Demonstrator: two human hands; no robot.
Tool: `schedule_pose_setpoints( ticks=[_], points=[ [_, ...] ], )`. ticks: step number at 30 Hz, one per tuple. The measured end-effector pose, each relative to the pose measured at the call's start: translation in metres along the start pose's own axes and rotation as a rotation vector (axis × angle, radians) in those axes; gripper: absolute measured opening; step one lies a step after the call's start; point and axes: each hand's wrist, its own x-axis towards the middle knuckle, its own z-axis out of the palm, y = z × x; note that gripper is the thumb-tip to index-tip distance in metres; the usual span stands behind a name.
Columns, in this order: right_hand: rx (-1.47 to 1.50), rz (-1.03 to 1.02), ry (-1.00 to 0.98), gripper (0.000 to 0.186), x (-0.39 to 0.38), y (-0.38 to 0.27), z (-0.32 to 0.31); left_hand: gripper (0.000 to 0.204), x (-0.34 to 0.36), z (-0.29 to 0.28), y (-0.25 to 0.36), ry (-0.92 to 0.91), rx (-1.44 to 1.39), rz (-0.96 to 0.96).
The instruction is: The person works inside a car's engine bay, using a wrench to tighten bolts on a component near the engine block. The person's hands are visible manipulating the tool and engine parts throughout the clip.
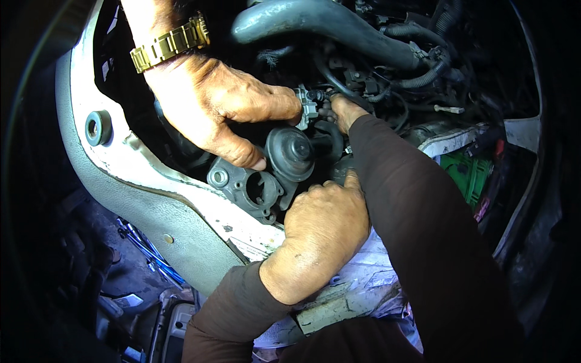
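My left hand [327,233] curls, knuckles up, over the lower edge of the engine bay against a dark rounded part [343,166]. Its fingertips are mostly hidden. My right hand [346,113] reaches deeper with bent fingers closed beside a grey metal fitting [307,107]; what they grip is hidden. From the upper left comes another person's hand [212,100], wearing a gold watch [169,48]. Its fingers touch the fitting, and its thumb rests by a grey housing with a round opening [247,187]. Between the hands sits a black round canister-like part [290,153].
A thick grey hose [327,24] crosses the top, with ribbed conduits [426,74] and wiring at its right. The white body edge [160,175] and grey trim panel [145,209] curve along the left. A green part [466,175] lies right; blue cables [148,251] lie lower left.
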Motion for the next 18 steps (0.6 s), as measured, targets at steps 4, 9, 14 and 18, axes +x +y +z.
schedule_pose_setpoints(
  ticks=[4,9,14,18],
  points=[
    [0.014,0.005,-0.015,0.015,0.0,0.001,-0.001,0.043,-0.003,0.003,0.001,0.06,0.012,0.013],
    [-0.017,0.01,-0.007,0.016,-0.003,-0.005,-0.002,0.043,-0.003,0.0,0.001,0.052,0.022,0.035],
    [-0.084,-0.043,0.068,0.025,-0.009,-0.003,0.005,0.043,-0.001,0.004,0.0,0.052,0.021,0.028],
    [0.058,-0.06,0.22,0.032,0.0,0.0,0.003,0.044,-0.002,0.005,0.002,0.061,0.042,0.024]
  ],
)
